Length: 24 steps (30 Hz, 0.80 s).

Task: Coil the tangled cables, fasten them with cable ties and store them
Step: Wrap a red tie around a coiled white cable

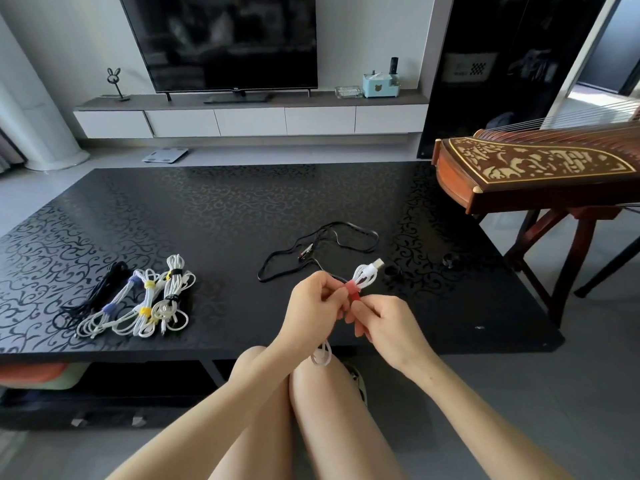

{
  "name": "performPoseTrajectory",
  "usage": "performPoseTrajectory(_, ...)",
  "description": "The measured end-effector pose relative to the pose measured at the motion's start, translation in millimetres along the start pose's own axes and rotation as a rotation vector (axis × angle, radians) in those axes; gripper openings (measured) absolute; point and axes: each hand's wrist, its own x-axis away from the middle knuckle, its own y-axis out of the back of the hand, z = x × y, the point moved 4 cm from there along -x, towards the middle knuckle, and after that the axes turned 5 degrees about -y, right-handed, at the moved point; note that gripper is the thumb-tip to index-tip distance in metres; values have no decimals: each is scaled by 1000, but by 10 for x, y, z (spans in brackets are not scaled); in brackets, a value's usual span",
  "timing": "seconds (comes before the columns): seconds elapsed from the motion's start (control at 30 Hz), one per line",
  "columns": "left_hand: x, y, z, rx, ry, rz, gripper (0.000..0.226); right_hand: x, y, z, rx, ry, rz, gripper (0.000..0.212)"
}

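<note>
1. White coiled cable [364, 274], its plug end pointing to the upper right, is held just above the near edge of the black patterned desk [207, 209], right of the frame's centre.
2. Left hand [313, 306] has its fingers curled round the coil; a white loop hangs below this hand, over the knees.
3. Right hand [384, 323] pinches a red cable tie [352, 292] that sits round the coil, fingers clamped on the tie.
4. Loose black cable [346, 233] lies sprawled on the desk just beyond the hands.
5. Several tied white cable bundles [145, 299] lie side by side at the left of the desk, bound with purple, yellow and black ties; a black tied bundle [93, 296] lies just left of them.
6. Brown carved wooden zither [536, 168] stands on its frame at the right edge, beside the desk.
</note>
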Motion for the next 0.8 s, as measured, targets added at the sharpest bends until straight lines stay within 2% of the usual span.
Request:
performPoseTrajectory(0.1,24,-28,-48,-215,-172,-40,25,-39,28,57,-75,-102,54,37)
performPoseTrajectory(0.27,22,-26,-206,-477,-613,25,12,-107,73,150,-568,-354,148,35)
performPoseTrajectory(0.33,2,3,-243,-519,-710,60,8,-115,59,171,-737,-446,227,31)
performPoseTrajectory(0.43,-40,57,-241,-513,-750,110,5,-103,41,196,-913,-540,342,34)
performPoseTrajectory(0.5,-82,80,-178,-506,-685,114,3,-79,58,181,-923,-521,391,43)
performPoseTrajectory(0.57,-115,88,-99,-423,-516,99,9,-50,138,157,-882,-452,390,46)
performPoseTrajectory(0.63,-142,86,-36,-165,-256,118,18,-62,297,84,-782,-354,233,36)
performPoseTrajectory(0.7,-165,75,12,159,5,189,27,-107,461,7,-588,-229,-30,19)
performPoseTrajectory(0.73,-161,60,24,304,119,248,31,-125,501,-2,-493,-171,-123,20)
performPoseTrajectory(0.77,-148,36,19,448,204,316,32,-146,494,1,-413,-111,-149,29)
performPoseTrajectory(0.8,-131,8,-8,588,261,383,30,-169,445,18,-370,-47,-95,39)
